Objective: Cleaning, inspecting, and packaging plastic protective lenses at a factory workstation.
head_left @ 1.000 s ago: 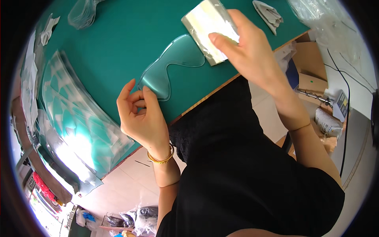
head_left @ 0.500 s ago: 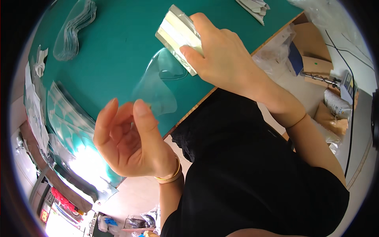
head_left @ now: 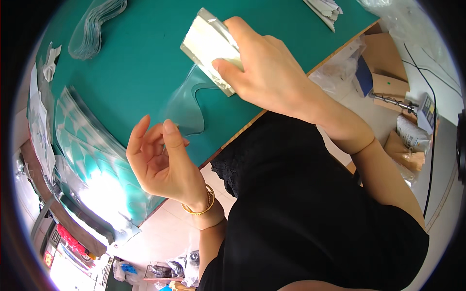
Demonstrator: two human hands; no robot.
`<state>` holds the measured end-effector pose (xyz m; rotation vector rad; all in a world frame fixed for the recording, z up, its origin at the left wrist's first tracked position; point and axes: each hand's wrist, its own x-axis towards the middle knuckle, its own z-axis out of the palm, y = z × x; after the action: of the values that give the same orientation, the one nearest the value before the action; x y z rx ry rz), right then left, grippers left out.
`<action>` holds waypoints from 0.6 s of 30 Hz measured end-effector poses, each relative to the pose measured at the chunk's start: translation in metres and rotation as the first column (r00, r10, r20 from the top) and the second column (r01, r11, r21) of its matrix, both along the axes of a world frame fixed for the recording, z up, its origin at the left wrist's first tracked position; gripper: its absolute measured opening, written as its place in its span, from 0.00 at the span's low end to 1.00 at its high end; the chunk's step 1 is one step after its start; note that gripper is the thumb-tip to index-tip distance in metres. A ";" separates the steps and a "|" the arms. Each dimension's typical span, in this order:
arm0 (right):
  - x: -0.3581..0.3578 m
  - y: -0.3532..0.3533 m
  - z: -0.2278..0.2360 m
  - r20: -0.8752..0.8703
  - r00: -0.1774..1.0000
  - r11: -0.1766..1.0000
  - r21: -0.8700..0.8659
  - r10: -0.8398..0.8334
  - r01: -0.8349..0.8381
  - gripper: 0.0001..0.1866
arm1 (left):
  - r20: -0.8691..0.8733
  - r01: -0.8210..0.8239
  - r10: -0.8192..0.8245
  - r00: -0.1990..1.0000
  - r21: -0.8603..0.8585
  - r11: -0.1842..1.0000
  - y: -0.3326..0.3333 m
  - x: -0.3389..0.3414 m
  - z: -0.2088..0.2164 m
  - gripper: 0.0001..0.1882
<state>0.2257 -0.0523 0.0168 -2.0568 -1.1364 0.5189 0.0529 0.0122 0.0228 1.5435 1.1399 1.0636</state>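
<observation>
L hand (head_left: pixel 162 165) half-curled, palm up — R hand (head_left: pixel 267 68) grips pale blk (head_left: pixel 208 44).

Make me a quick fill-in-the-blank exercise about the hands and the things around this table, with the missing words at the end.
1. The person's ____ hand holds a glossy cream-coloured block.
2. The lower end of the clear curved plastic sheet is nearest the ____ hand.
3. The wrist jewellery is ____ in colour.
4. The person's garment is ____ in colour.

Missing words: right; left; gold; black.
</observation>
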 end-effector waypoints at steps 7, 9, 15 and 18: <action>0.006 0.019 -0.001 0.022 0.989 0.989 -0.010 0.147 -0.147 0.17 | -0.084 -0.030 0.027 0.996 -0.034 0.999 0.004 -0.010 -0.004 0.16; 0.030 0.019 -0.004 -0.012 1.000 0.991 0.133 0.026 -0.024 0.19 | -0.095 -0.038 0.034 0.995 -0.046 0.998 0.004 -0.012 -0.004 0.17; 0.030 0.012 0.016 -0.103 0.993 0.986 -0.148 0.057 -0.072 0.20 | -0.074 -0.016 0.010 0.997 -0.085 0.996 0.004 -0.022 -0.009 0.17; 0.017 0.017 0.006 0.001 0.997 0.996 -0.027 0.080 -0.080 0.18 | -0.062 -0.019 0.013 0.998 -0.097 0.995 0.003 -0.021 -0.010 0.17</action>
<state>0.2428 -0.0348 0.0225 -2.0415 -1.2236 0.5735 0.0322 0.0151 0.0130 1.5013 1.2298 0.9628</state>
